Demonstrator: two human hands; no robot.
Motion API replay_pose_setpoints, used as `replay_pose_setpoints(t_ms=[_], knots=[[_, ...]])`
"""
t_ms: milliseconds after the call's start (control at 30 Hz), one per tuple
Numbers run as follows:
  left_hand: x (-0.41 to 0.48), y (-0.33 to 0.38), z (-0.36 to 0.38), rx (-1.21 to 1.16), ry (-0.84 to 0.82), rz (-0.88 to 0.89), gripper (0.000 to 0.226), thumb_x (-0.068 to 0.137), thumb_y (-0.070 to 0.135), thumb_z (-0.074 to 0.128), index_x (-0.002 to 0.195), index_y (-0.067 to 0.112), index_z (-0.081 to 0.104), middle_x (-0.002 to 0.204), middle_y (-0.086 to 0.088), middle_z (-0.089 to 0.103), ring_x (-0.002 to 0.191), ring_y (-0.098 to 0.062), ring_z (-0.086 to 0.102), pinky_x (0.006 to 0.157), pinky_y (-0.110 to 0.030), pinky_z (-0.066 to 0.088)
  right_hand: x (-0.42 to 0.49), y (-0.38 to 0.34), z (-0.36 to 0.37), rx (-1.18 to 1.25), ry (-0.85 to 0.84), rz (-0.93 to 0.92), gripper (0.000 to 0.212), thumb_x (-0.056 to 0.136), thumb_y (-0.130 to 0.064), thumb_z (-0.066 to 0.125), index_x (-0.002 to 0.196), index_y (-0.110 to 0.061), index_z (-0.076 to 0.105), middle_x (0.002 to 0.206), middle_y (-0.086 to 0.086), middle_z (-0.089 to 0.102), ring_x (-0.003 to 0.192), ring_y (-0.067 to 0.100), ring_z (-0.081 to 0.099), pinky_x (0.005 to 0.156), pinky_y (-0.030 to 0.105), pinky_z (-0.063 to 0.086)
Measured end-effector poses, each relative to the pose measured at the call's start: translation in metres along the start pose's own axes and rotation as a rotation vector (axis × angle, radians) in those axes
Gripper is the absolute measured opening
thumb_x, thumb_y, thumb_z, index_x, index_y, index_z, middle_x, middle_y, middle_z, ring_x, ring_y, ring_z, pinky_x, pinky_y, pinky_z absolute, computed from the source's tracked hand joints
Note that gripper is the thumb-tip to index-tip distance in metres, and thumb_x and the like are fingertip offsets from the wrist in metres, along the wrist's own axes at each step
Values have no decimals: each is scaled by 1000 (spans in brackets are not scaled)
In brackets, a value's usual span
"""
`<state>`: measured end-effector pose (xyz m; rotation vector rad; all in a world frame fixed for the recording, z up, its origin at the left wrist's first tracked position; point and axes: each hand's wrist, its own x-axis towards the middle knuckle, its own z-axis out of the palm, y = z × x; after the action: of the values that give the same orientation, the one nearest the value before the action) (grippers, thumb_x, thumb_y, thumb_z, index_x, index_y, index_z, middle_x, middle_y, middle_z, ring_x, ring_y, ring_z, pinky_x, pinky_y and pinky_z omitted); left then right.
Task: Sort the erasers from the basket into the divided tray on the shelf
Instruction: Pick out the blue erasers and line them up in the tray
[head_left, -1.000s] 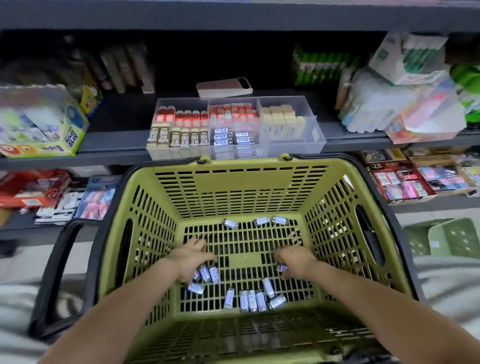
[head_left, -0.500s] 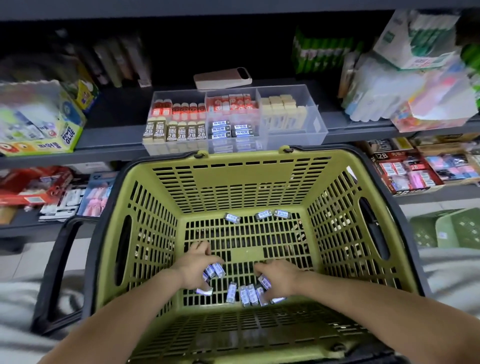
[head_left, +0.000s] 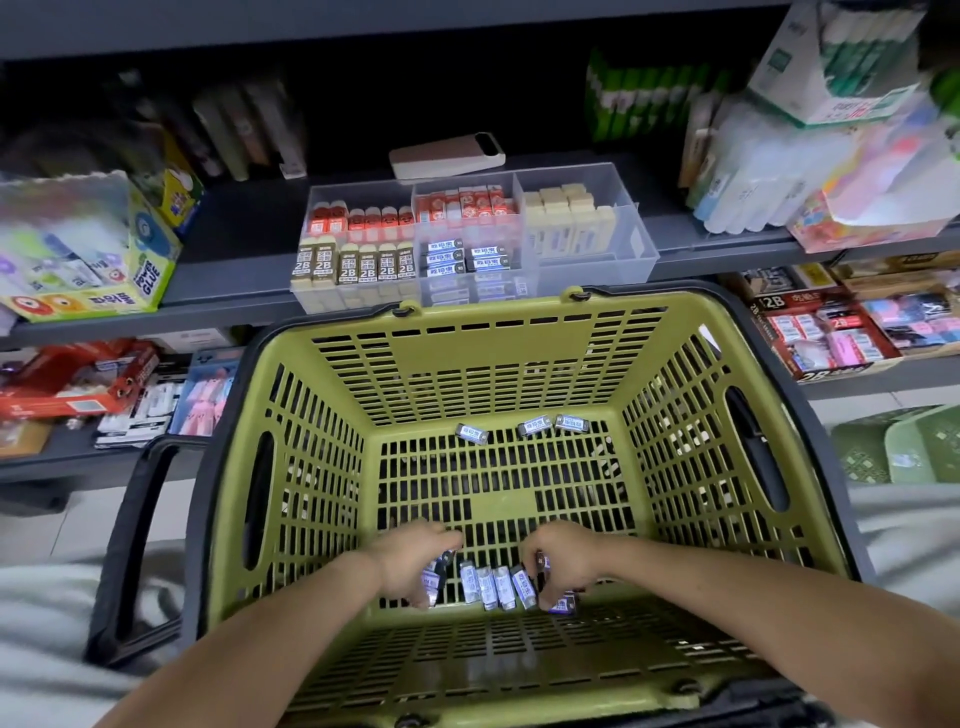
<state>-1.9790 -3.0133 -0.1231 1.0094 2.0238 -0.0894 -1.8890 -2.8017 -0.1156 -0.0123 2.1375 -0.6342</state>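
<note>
Left grip (head_left: 410, 564), right grip (head_left: 563, 564) on erasers (head_left: 493, 587)

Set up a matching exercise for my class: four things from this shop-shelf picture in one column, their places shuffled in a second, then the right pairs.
Things
1. olive-green slotted plastic basket
2. clear plastic divided tray
3. flat beige rectangular case
4. three loose blue-labelled erasers

Places
A. on the shelf, behind the tray
B. on the basket floor, by its far wall
C. nearest the camera, in front of the shelf
D. on the shelf, just beyond the basket

Pairs: 1-C, 2-D, 3-A, 4-B
</note>
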Motion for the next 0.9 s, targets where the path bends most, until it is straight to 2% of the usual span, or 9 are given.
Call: replay_pose_setpoints(t_ms=[100, 233, 300, 333, 400, 500, 600, 767, 900], knots=[[4, 0, 2, -12, -82, -28, 79, 75, 20, 78, 142, 19, 35, 141, -9, 45, 128, -26, 43, 108, -37, 36, -2, 0, -3, 114, -144, 64, 31, 78, -9, 73, 106, -4, 61, 132, 12, 47, 101, 28, 60, 59, 24, 56], [1, -4, -1, -233, -115, -139, 89, 73, 21, 80, 146, 9, 30, 150, -11, 36, 128, -29, 47, 105, -31, 40, -6, -2, -10, 237, -175, 84, 25, 79, -2, 70, 103, -4, 62, 134, 13, 43, 100, 31, 62, 56, 22, 56], [-4, -2, -14, -517, -99, -188, 71, 72, 12, 80, 133, 7, 45, 133, -16, 53, 98, -25, 65, 73, -22, 55, -9, -4, -19, 363, -107, 60, 27, 79, -2, 69, 104, -5, 61, 133, 14, 44, 96, 29, 64, 60, 23, 57], [-7, 2, -23, -694, -65, -186, 54, 71, 8, 79, 118, 7, 54, 116, -15, 62, 87, -23, 68, 60, -18, 53, -11, -6, -27, 447, -56, 38, 28, 79, -2, 69, 105, -6, 61, 132, 13, 46, 92, 27, 65, 60, 23, 56], [-13, 12, -49, -1121, 24, -164, 41, 66, 2, 80, 101, 6, 59, 95, -11, 68, 79, -19, 70, 59, -19, 53, -19, -16, -47, 641, 91, -20, 27, 78, -3, 69, 103, -10, 61, 123, 7, 51, 82, 18, 64, 58, 18, 52], [-21, 28, -84, -1781, 87, -60, 42, 58, -5, 79, 97, 1, 62, 91, -14, 70, 78, -23, 70, 63, -33, 57, -35, -38, -81, 991, 400, -150, 23, 77, -5, 72, 93, -19, 62, 105, 0, 58, 68, 9, 61, 53, 18, 48], [-34, 41, -114, -2180, 157, 100, 27, 65, -11, 66, 89, -3, 58, 72, -18, 67, 59, -26, 67, 53, -33, 58, -56, -61, -112, 1248, 644, -323, 23, 77, -8, 74, 93, -21, 63, 89, 2, 64, 66, 9, 60, 58, 21, 46], [-54, 58, -157, -2214, 264, 264, 17, 60, 3, 71, 78, 4, 69, 75, -17, 70, 60, -28, 69, 46, -26, 55, -74, -97, -140, 1256, 815, -509, 21, 79, -2, 70, 95, -14, 62, 78, -5, 68, 69, 4, 62, 63, 12, 47], [-61, 61, -177, -2106, 383, 253, 23, 58, 7, 74, 80, 10, 68, 73, -9, 71, 56, -18, 66, 42, -17, 48, -75, -112, -146, 1194, 917, -497, 13, 84, -10, 66, 95, -16, 62, 90, 3, 70, 82, 9, 63, 76, 17, 51]])
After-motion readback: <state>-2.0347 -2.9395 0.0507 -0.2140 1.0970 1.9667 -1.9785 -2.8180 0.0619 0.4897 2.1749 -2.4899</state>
